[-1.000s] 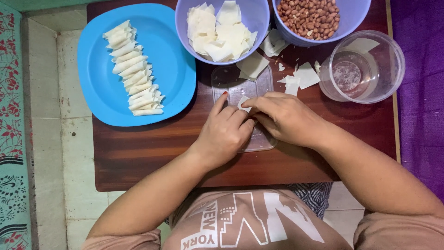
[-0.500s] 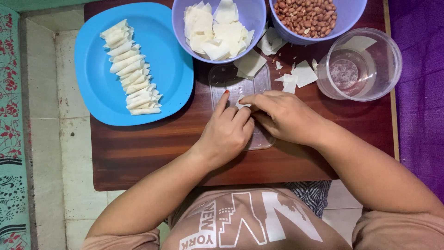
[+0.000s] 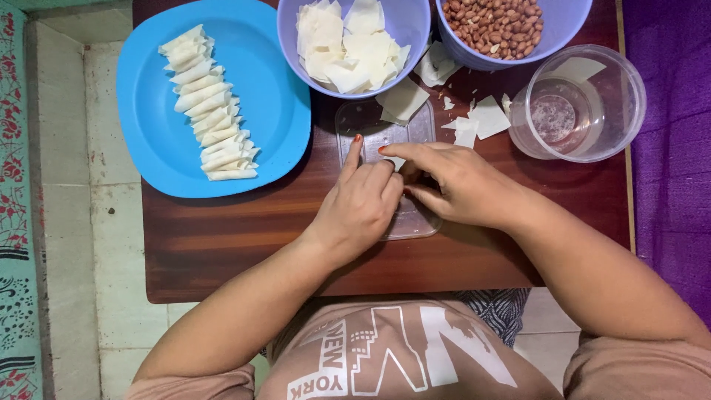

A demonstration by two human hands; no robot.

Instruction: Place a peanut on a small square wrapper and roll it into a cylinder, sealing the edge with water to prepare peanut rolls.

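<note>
Left hand [image 3: 361, 201]: loosely curled, index finger stretched forward, remaining fingers bent onto a small piece of white wrapper [image 3: 398, 162]. Right hand [image 3: 450, 184]: index finger extended flat toward the left hand, thumb and other fingers drawn in under it; both hands meet fingertip to fingertip and pinch the same piece between them.

White wrapper: thin, pale, mostly hidden under the fingers; only a small corner shows, so its shape cannot be told. It lies on the clear plastic lid [image 3: 385, 130] directly beneath both hands.

Clear plastic lid: flat, rectangular with rounded corners, transparent; lies on the dark wooden table [image 3: 222, 237]; the hands cover its nearer half.

Wrapper scraps [image 3: 404, 100]: loose white squares and fragments just beyond the fingertips, some beyond the right hand.

Clear round container [image 3: 578, 104]: beyond and outward of the right hand, apart from it, one white piece leaning inside.

Blue plate [image 3: 266, 89]: beyond and outward of the left hand; carries a row of rolled white wrappers [image 3: 209, 135], packed side by side.

Purple bowl of flat wrappers [image 3: 354, 44]: beyond the lid, well ahead of both hands.

Purple bowl of peanuts [image 3: 503, 22]: ahead of the right hand, farthest off, touching the first bowl.
</note>
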